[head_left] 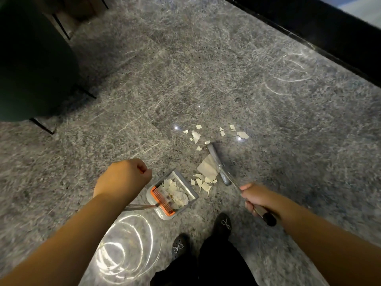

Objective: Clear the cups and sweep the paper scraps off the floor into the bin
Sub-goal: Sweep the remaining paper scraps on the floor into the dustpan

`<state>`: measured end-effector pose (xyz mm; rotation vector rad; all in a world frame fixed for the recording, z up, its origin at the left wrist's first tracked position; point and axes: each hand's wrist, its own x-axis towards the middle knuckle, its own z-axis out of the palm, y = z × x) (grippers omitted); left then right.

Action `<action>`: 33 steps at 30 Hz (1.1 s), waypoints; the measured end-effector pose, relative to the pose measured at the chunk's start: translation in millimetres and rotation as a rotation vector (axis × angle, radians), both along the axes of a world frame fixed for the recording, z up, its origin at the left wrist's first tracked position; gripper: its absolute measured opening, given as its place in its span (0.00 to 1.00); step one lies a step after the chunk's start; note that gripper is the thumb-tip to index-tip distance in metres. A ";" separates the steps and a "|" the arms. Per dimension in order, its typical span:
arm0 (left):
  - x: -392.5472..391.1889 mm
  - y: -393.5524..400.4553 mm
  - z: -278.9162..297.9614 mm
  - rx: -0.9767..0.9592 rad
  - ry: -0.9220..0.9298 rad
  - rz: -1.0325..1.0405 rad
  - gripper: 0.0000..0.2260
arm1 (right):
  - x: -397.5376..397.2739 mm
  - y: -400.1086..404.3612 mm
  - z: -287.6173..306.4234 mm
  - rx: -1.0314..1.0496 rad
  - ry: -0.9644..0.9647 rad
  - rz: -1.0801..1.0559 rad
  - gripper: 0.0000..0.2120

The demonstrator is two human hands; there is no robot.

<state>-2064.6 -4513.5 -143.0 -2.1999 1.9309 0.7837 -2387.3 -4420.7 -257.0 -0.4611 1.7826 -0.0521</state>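
A grey dustpan (190, 189) with an orange comb edge stands on the speckled floor and holds several white paper scraps. My left hand (123, 178) is curled above it, gripping the top of the dustpan's long handle (142, 207). My right hand (257, 198) grips a broom handle (266, 216). The grey broom head (217, 163) lies on the floor just right of the dustpan. A larger paper piece and small scraps (206, 176) lie between broom and pan. More scraps (206, 134) are scattered farther away.
A dark round piece of furniture on thin black legs (31, 62) fills the upper left. A black wall base (309, 23) runs across the upper right. My black shoes (222, 223) stand just behind the dustpan. Polished floor reflects ceiling lights.
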 end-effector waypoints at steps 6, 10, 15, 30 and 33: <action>14.1 4.0 -4.3 -0.020 -0.017 0.007 0.08 | 31.2 9.0 -0.1 0.027 -0.068 0.076 0.15; 8.9 10.2 -4.6 -0.037 -0.017 -0.007 0.08 | 58.8 24.0 -5.7 0.047 -0.128 0.034 0.12; 12.8 10.6 -4.8 -0.031 0.002 -0.018 0.08 | 95.0 33.3 -4.0 0.037 -0.233 0.140 0.13; 13.9 21.5 -0.4 -0.053 0.030 -0.055 0.06 | 132.7 61.7 41.7 0.057 -0.328 0.283 0.16; 16.3 25.4 0.0 -0.057 0.045 -0.063 0.06 | 126.3 65.2 50.1 0.010 -0.294 0.231 0.16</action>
